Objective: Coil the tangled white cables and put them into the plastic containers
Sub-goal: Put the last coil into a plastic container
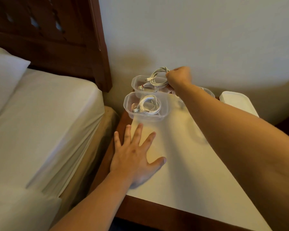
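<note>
Bedside table [182, 164] beside bed [48, 122]; left hand [135, 157] flat, released; right hand [178, 77] grasping coiled cable [158, 75]

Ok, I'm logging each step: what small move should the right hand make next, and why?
Probably lower the coiled cable into the far container and let go: the right hand grips it just above that container, while the near container already holds a coil.
</note>
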`<state>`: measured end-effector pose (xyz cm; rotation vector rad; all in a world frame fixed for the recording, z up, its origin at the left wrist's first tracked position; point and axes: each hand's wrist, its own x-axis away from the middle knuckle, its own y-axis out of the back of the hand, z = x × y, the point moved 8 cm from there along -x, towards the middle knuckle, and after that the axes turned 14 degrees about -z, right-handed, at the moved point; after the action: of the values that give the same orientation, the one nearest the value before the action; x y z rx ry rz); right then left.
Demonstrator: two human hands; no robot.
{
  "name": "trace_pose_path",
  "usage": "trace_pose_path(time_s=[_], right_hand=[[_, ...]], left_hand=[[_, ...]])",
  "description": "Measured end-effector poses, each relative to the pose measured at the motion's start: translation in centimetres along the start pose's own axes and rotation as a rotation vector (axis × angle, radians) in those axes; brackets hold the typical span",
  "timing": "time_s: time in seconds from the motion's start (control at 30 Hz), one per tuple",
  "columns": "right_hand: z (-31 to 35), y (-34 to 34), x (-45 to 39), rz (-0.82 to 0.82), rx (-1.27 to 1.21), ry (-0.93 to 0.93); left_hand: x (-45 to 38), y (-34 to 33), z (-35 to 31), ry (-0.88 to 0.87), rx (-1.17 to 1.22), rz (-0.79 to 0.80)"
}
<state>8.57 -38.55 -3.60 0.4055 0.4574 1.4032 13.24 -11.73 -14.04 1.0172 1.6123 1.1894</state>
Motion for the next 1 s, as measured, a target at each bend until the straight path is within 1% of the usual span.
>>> trace_pose_path(time_s=[0.1,0.2,0.27,0.37,0.47,0.57,0.77,1.0], right_hand=[[0.0,-1.1,-0.2,0.021,-0.005,-0.053],[0.0,-2.6,-0.3,0.072,-0.049,-0.102],[0.0,-3.3,-0.1,0.11,-0.034,-0.11],[0.5,-3.7,-0.3,0.127,0.083,-0.03],[1.5,-3.5,-0.1,0.125,0.265,0.129],[2.1,-3.4,-0.1,0.106,0.387,0.254],[1.5,-3.8,-0.3,0.135,0.597,0.368],[1.8,-4.8,-0.1,0.125,0.744,0.517]], left_hand=[[-0.1,0.1,0.0,0.003,0.006,0.002],[-0.1,0.2,-0.1,0.0,0.01,-0.001],[-0.1,0.3,0.0,0.0,0.014,-0.003],[-0.1,0.4,0.0,0.001,0.022,-0.012],[0.0,0.5,0.0,0.002,0.025,-0.014],[0.0,0.5,0.0,0.006,0.026,-0.019],[-0.1,0.5,0.0,0.005,0.028,-0.016],[0.0,0.6,0.0,0.01,0.036,-0.013]])
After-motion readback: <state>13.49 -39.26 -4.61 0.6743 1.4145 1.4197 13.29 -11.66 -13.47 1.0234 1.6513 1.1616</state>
